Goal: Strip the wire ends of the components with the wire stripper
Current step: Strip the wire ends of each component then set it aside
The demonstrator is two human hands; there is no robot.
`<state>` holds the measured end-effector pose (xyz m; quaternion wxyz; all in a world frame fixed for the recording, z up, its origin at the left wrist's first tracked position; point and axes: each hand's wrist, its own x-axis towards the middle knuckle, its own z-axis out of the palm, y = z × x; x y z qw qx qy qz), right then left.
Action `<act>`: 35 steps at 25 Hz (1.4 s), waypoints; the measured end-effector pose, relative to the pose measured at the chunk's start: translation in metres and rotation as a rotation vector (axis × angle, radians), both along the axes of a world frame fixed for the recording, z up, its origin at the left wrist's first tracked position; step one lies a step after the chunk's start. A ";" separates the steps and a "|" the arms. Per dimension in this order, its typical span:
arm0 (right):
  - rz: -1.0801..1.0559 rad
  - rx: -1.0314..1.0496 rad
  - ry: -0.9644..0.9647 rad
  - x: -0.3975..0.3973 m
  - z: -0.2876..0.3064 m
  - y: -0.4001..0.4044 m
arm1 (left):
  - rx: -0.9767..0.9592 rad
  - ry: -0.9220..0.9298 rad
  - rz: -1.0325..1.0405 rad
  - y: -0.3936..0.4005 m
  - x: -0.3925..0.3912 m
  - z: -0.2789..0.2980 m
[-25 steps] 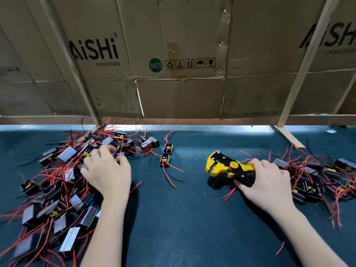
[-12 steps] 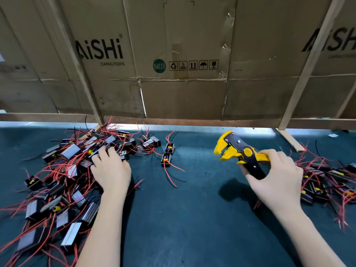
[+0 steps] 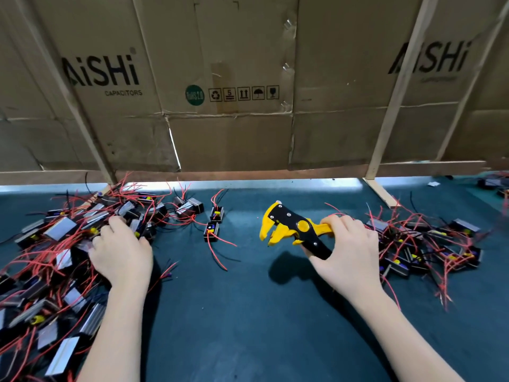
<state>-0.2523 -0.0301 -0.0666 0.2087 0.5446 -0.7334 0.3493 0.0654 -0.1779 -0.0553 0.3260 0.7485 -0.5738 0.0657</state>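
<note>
R hand [image 3: 348, 257] grips wire stripper [image 3: 296, 230] by handles, above bench [image 3: 248, 326] centre, jaws left; L hand [image 3: 121, 255] on left component pile [image 3: 55, 257], fingers curled into it, hold unclear; 2nd pile [image 3: 429, 249] right; open mat btwn; cardboard wall [image 3: 234, 133] at rear edge

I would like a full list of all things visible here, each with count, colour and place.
wire stripper: one, yellow and black, centre, above the mat
left pile of components: many, black and silver, red wires
two loose components: black, red wires, centre
right pile of components: many, black, red wires
mat: one, dark teal
cardboard wall: brown, behind
left hand: on the left pile
right hand: grips the stripper
</note>
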 end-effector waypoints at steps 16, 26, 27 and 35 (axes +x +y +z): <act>-0.088 -0.011 -0.076 -0.009 -0.001 -0.003 | 0.185 0.708 -1.211 0.058 -0.080 0.018; -0.214 -0.022 -0.126 -0.015 0.001 -0.002 | 0.205 0.365 -1.082 0.069 -0.102 -0.005; -0.223 -0.015 -0.123 -0.015 0.001 -0.002 | 0.187 0.399 -1.049 0.072 -0.107 -0.007; -0.293 0.043 -0.005 -0.018 -0.002 -0.002 | 0.286 0.493 -0.956 0.072 -0.114 -0.010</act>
